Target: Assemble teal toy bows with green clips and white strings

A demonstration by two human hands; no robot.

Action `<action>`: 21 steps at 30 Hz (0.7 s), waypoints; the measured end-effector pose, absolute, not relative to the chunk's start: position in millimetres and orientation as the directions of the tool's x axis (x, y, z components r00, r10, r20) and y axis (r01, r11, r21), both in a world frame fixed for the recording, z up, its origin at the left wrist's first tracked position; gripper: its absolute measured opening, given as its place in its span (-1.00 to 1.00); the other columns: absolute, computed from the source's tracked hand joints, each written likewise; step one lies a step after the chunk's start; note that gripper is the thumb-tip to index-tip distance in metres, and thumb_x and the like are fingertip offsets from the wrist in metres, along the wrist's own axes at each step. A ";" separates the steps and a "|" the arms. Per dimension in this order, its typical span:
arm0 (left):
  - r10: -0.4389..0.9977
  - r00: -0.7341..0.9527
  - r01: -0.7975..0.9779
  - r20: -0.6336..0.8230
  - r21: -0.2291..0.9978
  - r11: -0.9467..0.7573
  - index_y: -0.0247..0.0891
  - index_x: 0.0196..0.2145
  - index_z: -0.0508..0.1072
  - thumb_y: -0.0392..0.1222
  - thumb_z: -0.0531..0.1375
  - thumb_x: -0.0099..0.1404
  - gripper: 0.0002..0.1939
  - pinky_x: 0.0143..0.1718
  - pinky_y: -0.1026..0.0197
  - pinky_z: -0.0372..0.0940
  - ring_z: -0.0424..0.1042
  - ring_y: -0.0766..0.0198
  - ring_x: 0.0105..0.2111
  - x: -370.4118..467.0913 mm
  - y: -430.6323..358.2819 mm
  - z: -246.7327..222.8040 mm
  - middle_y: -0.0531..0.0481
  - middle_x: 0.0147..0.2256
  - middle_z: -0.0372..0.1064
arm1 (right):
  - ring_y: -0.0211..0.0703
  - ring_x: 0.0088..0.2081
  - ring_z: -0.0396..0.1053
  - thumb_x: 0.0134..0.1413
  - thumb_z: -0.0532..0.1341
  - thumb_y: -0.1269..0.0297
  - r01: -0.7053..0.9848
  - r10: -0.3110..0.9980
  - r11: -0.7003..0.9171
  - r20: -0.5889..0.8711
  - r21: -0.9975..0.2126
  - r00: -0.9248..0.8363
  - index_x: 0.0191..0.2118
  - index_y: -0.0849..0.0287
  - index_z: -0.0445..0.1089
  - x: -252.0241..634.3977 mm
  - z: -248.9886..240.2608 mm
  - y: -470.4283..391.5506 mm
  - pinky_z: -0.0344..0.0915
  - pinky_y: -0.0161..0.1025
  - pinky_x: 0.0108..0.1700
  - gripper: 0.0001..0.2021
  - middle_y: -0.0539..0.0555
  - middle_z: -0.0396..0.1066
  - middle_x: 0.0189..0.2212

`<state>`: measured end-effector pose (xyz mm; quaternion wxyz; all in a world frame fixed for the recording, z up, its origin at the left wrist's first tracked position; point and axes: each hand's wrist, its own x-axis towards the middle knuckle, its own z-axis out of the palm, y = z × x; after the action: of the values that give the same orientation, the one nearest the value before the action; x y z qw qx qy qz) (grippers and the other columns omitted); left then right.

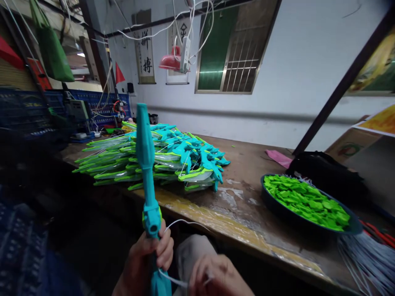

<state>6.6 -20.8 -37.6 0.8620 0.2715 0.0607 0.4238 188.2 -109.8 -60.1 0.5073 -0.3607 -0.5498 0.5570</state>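
Note:
My left hand (163, 248) is wrapped round the grip of a teal plastic toy bow (145, 152), which stands upright and edge-on to me. A small round hole shows just above my fingers, with bits of lime green at its sides. A thin white string (174, 280) runs from the bow's lower part to my right hand (219, 273), whose fingers are pinched on it, smeared by motion. Another stretch of string loops out above my left hand towards the table edge. The bow's lower end is cut off by the frame.
Behind the bow, a heap of teal and lime toy bows (197, 148) covers part of the wooden table (243, 164). At right stand a dark basin (265, 199) of lime green pieces (305, 201), a bundle of white strings (367, 255) and a black bag (327, 172). A red lamp (171, 61) hangs overhead.

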 end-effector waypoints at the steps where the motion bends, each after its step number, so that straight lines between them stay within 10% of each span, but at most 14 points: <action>1: 0.756 0.637 -0.705 0.151 0.509 0.493 -0.26 -0.40 0.47 -0.18 0.40 0.12 -0.81 -0.59 0.39 0.25 0.10 0.48 -0.67 6.2 -21.0 -40.0 0.20 -0.60 0.09 | -0.15 -0.40 0.51 0.15 0.16 -0.37 -0.330 0.978 -0.081 -0.012 -0.941 -0.207 -0.34 0.20 0.50 185.8 -67.4 -105.7 0.39 -0.30 -0.39 -0.38 0.17 0.53 -0.39; 4: 0.694 0.684 -0.687 0.225 0.520 0.508 -0.22 -0.44 0.41 -0.11 0.46 0.05 -0.71 -0.64 0.39 0.28 0.05 0.47 -0.73 7.2 -23.2 -45.9 0.23 -0.66 0.06 | -0.11 -0.31 0.54 -0.01 0.34 -0.33 -0.599 0.931 -0.364 -0.296 -0.713 -0.214 -0.19 0.32 0.48 167.1 -75.0 -88.5 0.38 -0.31 -0.32 -0.32 0.28 0.56 -0.29; 9: 0.579 0.783 -0.586 0.227 0.581 0.565 -0.23 -0.49 0.35 -0.07 0.41 0.17 -0.68 -0.68 0.37 0.31 0.13 0.43 -0.78 9.3 -32.9 -51.8 0.16 -0.70 0.16 | -0.03 -0.17 0.55 0.19 0.34 0.00 -0.750 0.972 -0.132 -0.233 -0.648 0.030 -0.15 0.27 0.44 160.8 -32.1 -45.4 0.42 -0.11 -0.06 -0.62 0.24 0.56 -0.21; 14: 0.535 0.825 -0.526 0.182 0.593 0.609 -0.20 -0.51 0.30 0.06 0.40 0.16 -0.59 -0.77 0.36 0.26 0.11 0.42 -0.84 -3.3 -36.2 -64.6 0.18 -0.77 0.15 | -0.39 -0.54 0.27 0.23 0.32 0.29 -0.741 0.946 0.105 -0.163 -0.663 0.281 -0.24 0.17 0.39 210.6 7.5 -21.3 0.29 -0.47 -0.51 -0.89 -0.12 0.28 -0.53; 18: 0.599 0.780 -0.565 0.182 0.616 0.549 -0.20 -0.47 0.32 -0.09 0.47 0.07 -0.63 -0.78 0.35 0.25 0.19 0.40 -0.84 -31.1 -32.1 -54.1 0.11 -0.67 0.35 | -0.47 -0.67 -0.09 0.15 0.37 0.32 -0.662 0.909 0.194 -0.121 -0.724 0.398 -0.20 0.19 0.38 241.2 26.6 -43.7 -0.07 -0.53 -0.71 -0.83 -0.21 0.03 -0.57; 21: 0.786 0.594 -0.623 0.171 0.716 0.315 -0.20 -0.36 0.36 -0.12 0.43 0.10 -0.70 -0.67 0.37 0.30 0.40 0.37 -0.68 -53.7 -29.5 -19.9 -0.03 -0.33 0.52 | -0.43 -0.68 -0.13 0.33 0.20 0.07 -0.062 0.834 0.184 0.123 -0.981 0.538 0.01 0.17 0.37 262.7 42.2 -83.4 -0.11 -0.45 -0.73 -0.70 -0.17 -0.02 -0.55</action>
<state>-53.7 -29.5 -19.9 0.8039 0.3880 0.1054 0.4383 262.7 -83.4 42.2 0.6841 -0.5486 -0.3521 0.3273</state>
